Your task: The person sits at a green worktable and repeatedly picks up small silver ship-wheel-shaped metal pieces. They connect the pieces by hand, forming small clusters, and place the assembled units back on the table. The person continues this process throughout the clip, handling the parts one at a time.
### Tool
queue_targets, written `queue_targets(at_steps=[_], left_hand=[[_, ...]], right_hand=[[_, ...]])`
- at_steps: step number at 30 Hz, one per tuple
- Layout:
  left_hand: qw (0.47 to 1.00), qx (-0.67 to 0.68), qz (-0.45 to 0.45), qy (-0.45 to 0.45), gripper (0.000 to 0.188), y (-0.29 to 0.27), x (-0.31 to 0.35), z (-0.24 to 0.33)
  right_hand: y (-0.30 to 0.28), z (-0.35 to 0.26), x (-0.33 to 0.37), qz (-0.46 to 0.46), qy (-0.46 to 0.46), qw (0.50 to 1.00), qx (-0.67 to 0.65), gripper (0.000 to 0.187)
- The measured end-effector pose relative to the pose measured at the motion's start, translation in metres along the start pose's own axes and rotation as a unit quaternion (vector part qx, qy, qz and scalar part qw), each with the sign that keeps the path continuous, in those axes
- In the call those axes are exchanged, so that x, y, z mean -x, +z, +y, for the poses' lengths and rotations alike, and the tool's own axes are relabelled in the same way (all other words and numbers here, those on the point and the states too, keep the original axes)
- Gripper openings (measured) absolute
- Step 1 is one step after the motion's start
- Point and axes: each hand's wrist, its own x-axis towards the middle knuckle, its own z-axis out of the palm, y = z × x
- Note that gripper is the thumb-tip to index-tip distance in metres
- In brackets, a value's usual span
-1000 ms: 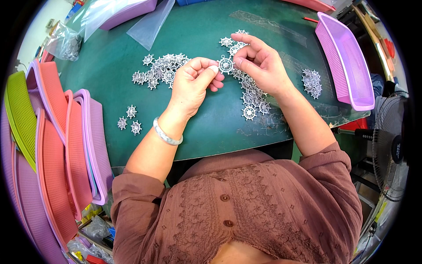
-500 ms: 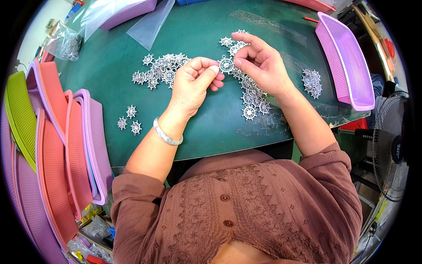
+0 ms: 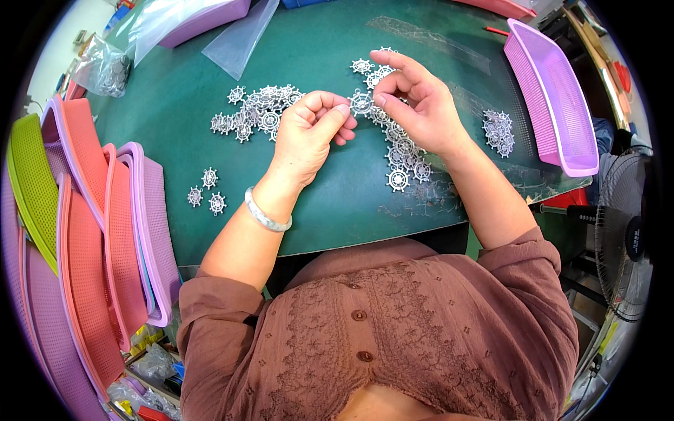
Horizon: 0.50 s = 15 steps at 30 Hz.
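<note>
Between my two hands a silver ship's-wheel charm (image 3: 361,104) is held up, its rim pinched by the thumb and fingers of my left hand (image 3: 316,125) on one side. The thumb and forefinger of my right hand (image 3: 415,98) meet its other side. Left of my left hand lies a heap of similar charms (image 3: 256,111). A second spread of charms (image 3: 401,153) runs beneath and beside my right hand, which partly hides it. Three loose charms (image 3: 210,178) lie nearer the left front, and a small pile of charms (image 3: 498,132) is off to the right.
Everything lies on a green tabletop (image 3: 337,203). A purple basket (image 3: 554,105) stands at the right edge, near a fan (image 3: 621,231). Stacked baskets (image 3: 91,231) crowd the left side. A clear plastic bag (image 3: 242,38) lies at the back, and a red pen (image 3: 496,31) at the back right.
</note>
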Motion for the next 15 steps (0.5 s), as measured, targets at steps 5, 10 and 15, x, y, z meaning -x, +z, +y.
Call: queue_targets(at_steps=[5, 10, 15], left_hand=[[1.0, -0.015, 0.009, -0.005, 0.011, 0.001, 0.0007, 0.0013], [1.0, -0.022, 0.018, -0.007, 0.01, 0.002, 0.001, 0.0023], [0.999, -0.027, 0.026, -0.006, 0.01, 0.0025, 0.0012, 0.0023]], right_hand=[[0.0008, 0.0011, -0.0005, 0.008, -0.018, 1.0, 0.012, 0.048], [0.002, 0.0019, -0.0006, 0.016, -0.035, 0.999, 0.027, 0.05], [0.0025, 0.0024, -0.001, 0.02, -0.049, 0.998, 0.042, 0.05]])
